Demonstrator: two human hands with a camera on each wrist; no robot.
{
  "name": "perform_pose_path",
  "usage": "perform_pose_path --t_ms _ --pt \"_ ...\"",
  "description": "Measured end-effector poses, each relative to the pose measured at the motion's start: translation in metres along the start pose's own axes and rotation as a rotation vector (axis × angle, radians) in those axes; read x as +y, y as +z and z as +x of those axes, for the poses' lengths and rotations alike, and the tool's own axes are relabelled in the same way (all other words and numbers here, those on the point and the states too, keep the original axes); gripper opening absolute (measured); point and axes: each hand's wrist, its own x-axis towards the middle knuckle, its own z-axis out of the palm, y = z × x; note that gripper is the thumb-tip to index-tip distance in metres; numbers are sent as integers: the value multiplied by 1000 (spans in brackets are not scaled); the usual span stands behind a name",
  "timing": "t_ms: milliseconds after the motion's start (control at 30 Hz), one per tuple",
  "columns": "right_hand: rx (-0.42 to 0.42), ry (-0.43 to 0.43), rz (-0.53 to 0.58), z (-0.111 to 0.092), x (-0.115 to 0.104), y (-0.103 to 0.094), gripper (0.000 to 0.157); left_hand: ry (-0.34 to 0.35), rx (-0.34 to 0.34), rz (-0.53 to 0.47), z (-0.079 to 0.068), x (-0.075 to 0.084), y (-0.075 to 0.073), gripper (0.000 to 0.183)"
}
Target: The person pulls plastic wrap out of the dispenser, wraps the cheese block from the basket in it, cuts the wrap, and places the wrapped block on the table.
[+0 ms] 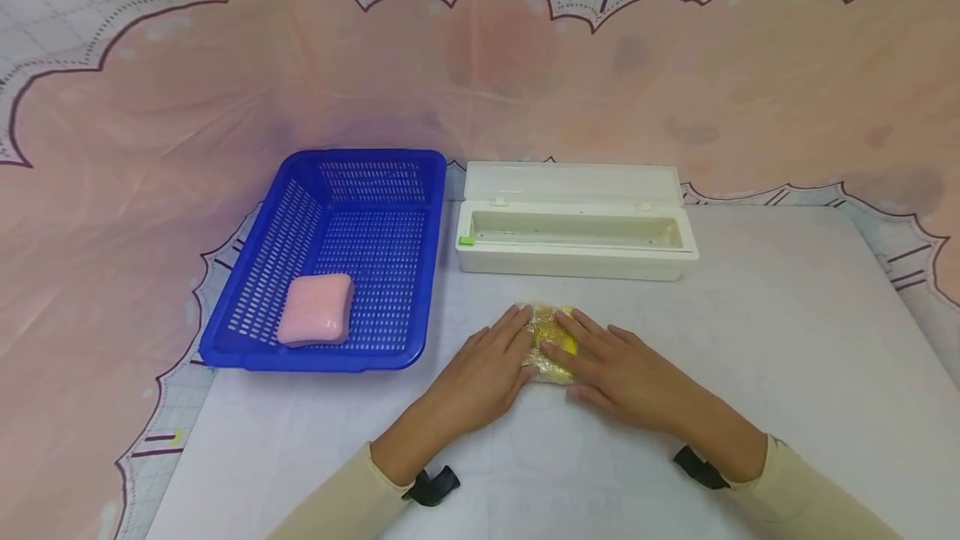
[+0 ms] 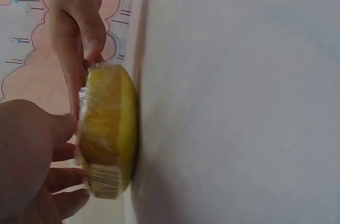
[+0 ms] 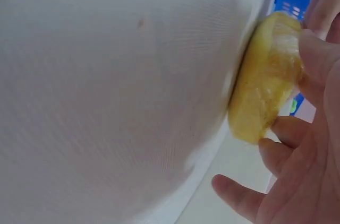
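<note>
Left hand [image 1: 480,377] and right hand [image 1: 622,365] touch yellow pack [image 1: 551,336] from either side, fingers spread, mostly straight, not wrapped round it. Pack lies flat on table [image 1: 765,340], just on near side of white box [image 1: 577,263]. Probably light, fairly firm, not fragile; wrinkled film [image 2: 103,112] looks slick, may slip. Best hold: opposite side edges, thumb against fingers.

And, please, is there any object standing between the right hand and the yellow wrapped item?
No, nothing visible is in the way: the fingers of the right hand touch the clear wrapping of the yellow wrapped item. The white box stands beyond it, not between them.
</note>
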Motion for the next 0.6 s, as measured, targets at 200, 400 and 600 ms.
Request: perform_pose_path --t_ms 200,400,600 --pt "-12 -6 -3 0 2 -1 61 -1 52 -16 4 -1 3 34" --pt "-12 -21 -10 1 3 -3 59 61 89 -15 0 -2 -5 29" --pt "-2 -61 -40 3 7 -5 57 141 51 -12 1 -10 -8 43"
